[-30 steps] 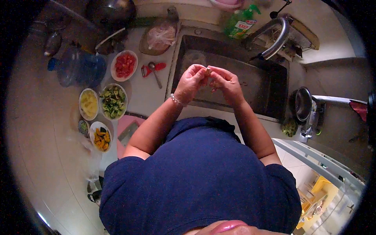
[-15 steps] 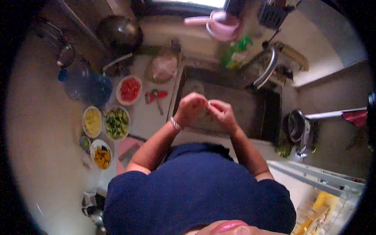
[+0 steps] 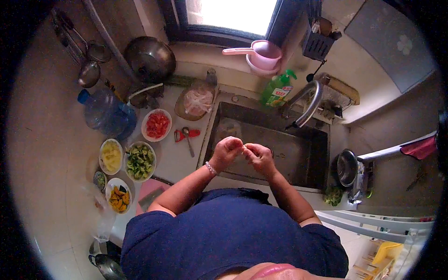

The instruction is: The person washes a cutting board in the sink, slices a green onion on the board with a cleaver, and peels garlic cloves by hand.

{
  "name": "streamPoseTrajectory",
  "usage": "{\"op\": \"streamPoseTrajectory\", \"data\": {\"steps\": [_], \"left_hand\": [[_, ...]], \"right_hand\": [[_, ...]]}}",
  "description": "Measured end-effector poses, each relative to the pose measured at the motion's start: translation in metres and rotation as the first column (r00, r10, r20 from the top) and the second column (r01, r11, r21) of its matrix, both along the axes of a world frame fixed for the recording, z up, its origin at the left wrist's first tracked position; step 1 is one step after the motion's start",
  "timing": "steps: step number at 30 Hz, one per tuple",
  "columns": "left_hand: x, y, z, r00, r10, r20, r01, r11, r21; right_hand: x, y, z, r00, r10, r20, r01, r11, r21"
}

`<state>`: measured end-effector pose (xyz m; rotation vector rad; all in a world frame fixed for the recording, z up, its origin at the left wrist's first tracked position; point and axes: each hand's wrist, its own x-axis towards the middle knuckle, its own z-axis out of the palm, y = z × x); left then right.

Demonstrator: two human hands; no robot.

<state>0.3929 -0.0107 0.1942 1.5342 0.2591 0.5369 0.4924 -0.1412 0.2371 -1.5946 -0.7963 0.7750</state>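
Note:
Over the near part of the sink (image 3: 298, 161), my two hands meet fingertip to fingertip. My left hand (image 3: 226, 153), with a bracelet at its wrist, is closed in a pinch. My right hand (image 3: 261, 159) is pinched too, thumb and forefinger against the left fingertips. Between them shows a small pale piece (image 3: 243, 147), too small to name. Left of the sink lie a red peeler (image 3: 179, 136) and a spoon (image 3: 189, 142). Nearby stand bowls of chopped red pieces (image 3: 157, 125), green pieces (image 3: 139, 161) and pale yellow pieces (image 3: 110, 157).
A curved faucet (image 3: 311, 109) reaches over the sink, beside a green soap bottle (image 3: 277, 88). Bagged pinkish food (image 3: 198, 101) sits behind the peeler. A plate of orange pieces (image 3: 119, 198) and a blue water jug (image 3: 107, 112) are left. A metal pot (image 3: 347, 167) stands right.
The view has tilted up, so the window shows more and the counter sits lower. My left hand's fingers have closed in, and the fingertips of both hands now meet.

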Motion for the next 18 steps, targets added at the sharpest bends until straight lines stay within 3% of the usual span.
{"op": "streamPoseTrajectory", "data": {"steps": [5,8,12,15,18], "left_hand": [[0.0,0.005,0.009,0.996,-0.035,-0.084,0.057,0.958,0.28],[0.0,0.008,0.014,0.986,-0.081,-0.149,0.118,0.96,0.256],[0.002,0.016,-0.001,0.987,-0.139,-0.085,0.159,0.932,0.326],[-0.002,0.014,0.021,0.972,-0.137,-0.193,0.198,0.917,0.347],[0.0,0.017,0.019,0.967,-0.147,-0.209,0.22,0.893,0.393]], "right_hand": [[-0.004,-0.002,-0.014,0.999,-0.02,-0.05,0.022,0.999,0.035],[-0.007,0.0,-0.015,0.998,-0.031,-0.057,0.034,0.999,0.042],[-0.014,-0.001,-0.006,0.994,-0.032,-0.102,0.035,0.999,0.03],[-0.016,0.0,-0.013,0.994,-0.068,-0.08,0.068,0.998,-0.007],[-0.021,0.002,-0.018,0.974,-0.117,-0.196,0.12,0.993,0.004]]}}
